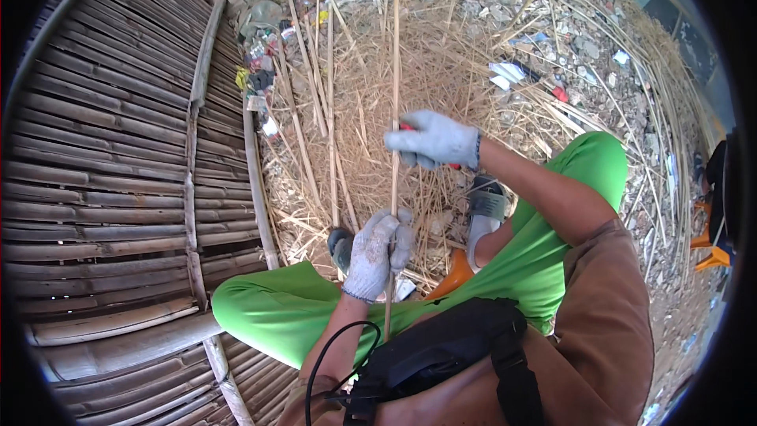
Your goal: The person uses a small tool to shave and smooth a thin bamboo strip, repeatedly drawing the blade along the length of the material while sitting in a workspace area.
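Above the green-trousered knees (315,308), a long thin bamboo stick (394,95) is standing nearly upright. Left hand (377,251), gloved, is closing its grip around the stick low down; right hand (434,141) is gripping a red-handled tool (408,127) against it higher up.

Bright daylight, short soft shadows; sharp centre, fisheye bending, black vignette at rim.

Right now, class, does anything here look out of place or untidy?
Yes. Scraps of plastic and paper litter lie among the dry straw by the bamboo wall, with rubble beyond. The left hand and right hand, both gloved, grip a thin bamboo strip; it looks intact.
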### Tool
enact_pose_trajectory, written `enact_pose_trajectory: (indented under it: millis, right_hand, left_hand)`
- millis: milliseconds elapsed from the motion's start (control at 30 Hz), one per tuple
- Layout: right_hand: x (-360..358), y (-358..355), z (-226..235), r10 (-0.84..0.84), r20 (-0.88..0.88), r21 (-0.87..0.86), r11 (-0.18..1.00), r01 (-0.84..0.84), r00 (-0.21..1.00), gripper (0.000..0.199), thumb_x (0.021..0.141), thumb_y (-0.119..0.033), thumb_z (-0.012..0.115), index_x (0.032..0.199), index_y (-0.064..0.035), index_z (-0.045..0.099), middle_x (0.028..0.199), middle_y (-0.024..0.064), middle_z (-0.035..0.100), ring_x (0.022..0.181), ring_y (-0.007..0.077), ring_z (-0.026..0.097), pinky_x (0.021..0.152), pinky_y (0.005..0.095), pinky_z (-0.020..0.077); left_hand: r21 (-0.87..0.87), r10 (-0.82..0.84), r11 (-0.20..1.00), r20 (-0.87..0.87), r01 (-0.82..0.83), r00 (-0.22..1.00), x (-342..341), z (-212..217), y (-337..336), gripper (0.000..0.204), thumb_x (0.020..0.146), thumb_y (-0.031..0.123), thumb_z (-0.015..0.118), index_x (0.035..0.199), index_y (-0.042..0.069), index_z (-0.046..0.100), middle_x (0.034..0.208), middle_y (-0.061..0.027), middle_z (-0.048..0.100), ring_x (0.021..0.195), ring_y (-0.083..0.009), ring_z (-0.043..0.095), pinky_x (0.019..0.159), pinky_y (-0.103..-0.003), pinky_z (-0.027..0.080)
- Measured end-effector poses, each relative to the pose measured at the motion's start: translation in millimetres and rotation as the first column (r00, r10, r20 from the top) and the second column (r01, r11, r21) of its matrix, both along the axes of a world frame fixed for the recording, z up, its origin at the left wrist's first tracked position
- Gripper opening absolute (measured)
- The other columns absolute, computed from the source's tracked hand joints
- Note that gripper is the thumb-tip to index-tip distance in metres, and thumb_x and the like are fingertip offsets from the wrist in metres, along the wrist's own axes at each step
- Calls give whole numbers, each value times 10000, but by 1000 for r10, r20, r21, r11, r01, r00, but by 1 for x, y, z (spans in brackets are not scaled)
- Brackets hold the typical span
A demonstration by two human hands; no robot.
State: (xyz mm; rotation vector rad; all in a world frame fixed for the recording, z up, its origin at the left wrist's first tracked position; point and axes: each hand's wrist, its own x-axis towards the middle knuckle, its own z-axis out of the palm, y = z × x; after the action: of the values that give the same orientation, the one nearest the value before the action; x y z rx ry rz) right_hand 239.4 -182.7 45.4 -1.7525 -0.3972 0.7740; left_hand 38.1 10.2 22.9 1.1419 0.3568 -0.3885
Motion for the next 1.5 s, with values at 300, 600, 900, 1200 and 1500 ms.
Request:
enact_pose_trajectory:
  millis: [300, 600, 900, 1200, 1500]
  right_hand:
    - [-6, -3, 9, 118, 63, -152, 983, -107, 991, 531, 1061, -533, 634, 995, -11, 699, 797, 118, 722, 622, 189, 677, 575, 362, 565]
    - [-12, 12, -33, 23, 602, -106, 993, 52, 798, 497, 1054, -464, 642, 885, 1, 680, 751, 242, 651, 690, 435, 654, 675, 515, 533]
    - [-28, 24, -28, 51, 587, -110, 994, 17, 808, 428, 1010, -420, 685, 880, -12, 673, 743, 232, 640, 686, 411, 660, 664, 497, 523]
    - [-18, 28, 8, -137, 574, 54, 990, 130, 808, 305, 973, -342, 724, 1018, -41, 726, 878, 194, 709, 813, 376, 719, 762, 473, 569]
    - [-24, 36, -13, -93, 556, -25, 991, 129, 826, 335, 959, -344, 718, 903, -17, 673, 824, 213, 673, 766, 392, 686, 729, 501, 543]
  left_hand:
    - [329, 1, 943, 130, -44, 992, 1, 2, -15, 301, 1165, 263, 510, 1282, 18, 640, 779, 4, 621, 547, -58, 497, 494, -234, 394]
    - [430, 58, 896, 136, -112, 989, 2, 0, -19, 329, 1149, 273, 536, 1325, 18, 650, 791, 3, 627, 542, -47, 490, 478, -225, 379]
    - [237, 171, 952, 111, -193, 979, 10, 12, -7, 329, 1127, 267, 601, 1346, 22, 617, 794, -15, 647, 520, -64, 480, 457, -230, 358]
    - [147, 96, 983, 79, -107, 992, 10, 22, 7, 340, 1133, 236, 595, 1393, 17, 607, 837, -14, 684, 527, -48, 499, 454, -213, 369]
    - [818, -190, 460, 472, -346, 861, -1, -20, -5, 319, 1094, 186, 625, 1324, -35, 627, 734, -218, 657, 628, -361, 703, 592, -443, 551]
